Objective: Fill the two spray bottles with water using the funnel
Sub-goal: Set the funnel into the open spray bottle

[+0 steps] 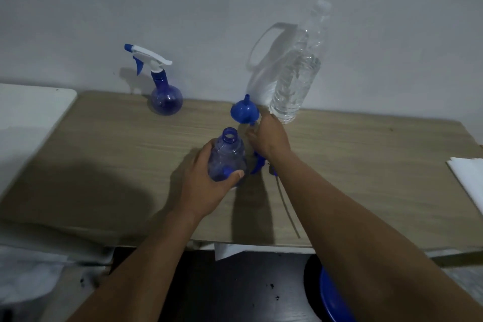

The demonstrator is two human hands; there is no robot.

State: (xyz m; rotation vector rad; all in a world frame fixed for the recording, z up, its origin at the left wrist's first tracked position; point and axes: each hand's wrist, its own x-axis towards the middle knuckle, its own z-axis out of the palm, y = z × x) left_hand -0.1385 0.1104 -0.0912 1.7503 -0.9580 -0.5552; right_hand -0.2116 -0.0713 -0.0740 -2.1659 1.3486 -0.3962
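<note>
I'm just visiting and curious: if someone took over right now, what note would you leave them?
Left hand grips the open spray bottle.
Right hand appears to hold its removed spray head.
Funnel rests spout up beside the water bottle; second spray bottle, head on, stands by the wall.
Done: one bottle opened.
Left: funnel in, pour, open and fill the second, refit heads.

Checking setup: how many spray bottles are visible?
2. The capped spray bottle stands at the back by the wall; the open spray bottle is held by the left hand over the table. None looks hidden.
</note>
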